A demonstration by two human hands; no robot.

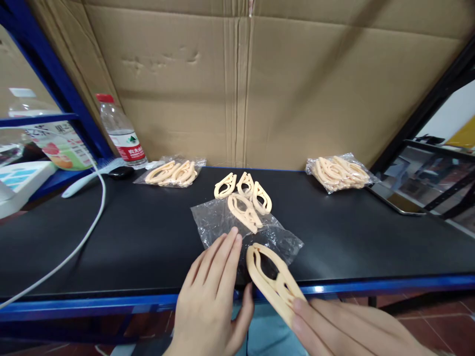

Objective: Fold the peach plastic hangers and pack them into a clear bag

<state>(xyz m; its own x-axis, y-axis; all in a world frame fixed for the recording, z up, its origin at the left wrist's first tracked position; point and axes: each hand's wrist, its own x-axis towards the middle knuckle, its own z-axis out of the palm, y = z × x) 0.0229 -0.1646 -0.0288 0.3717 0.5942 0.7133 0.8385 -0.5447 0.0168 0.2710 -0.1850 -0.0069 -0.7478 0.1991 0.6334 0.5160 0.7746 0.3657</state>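
A beige folding clothes hanger [272, 277], folded up, is pinched at its near end by my right hand [345, 326] above the table's front edge. My left hand [213, 291] has its fingers stretched out and the thumb apart, next to the near side of a clear plastic bag [210, 222]; whether it touches the film I cannot tell. On the bag lies another folded hanger [243, 210]. Just behind it, three more are grouped on the black tabletop: a left hanger [225, 186], a middle hanger [245, 184] and a right hanger [262, 199].
Bagged hangers [172, 173] lie at the back left, with a second bagged set [337, 172] at the back right. A red-capped water bottle [126, 138], a light-blue brush [89, 179] and a white cable [87, 235] occupy the left. Cardboard [315, 84] stands behind.
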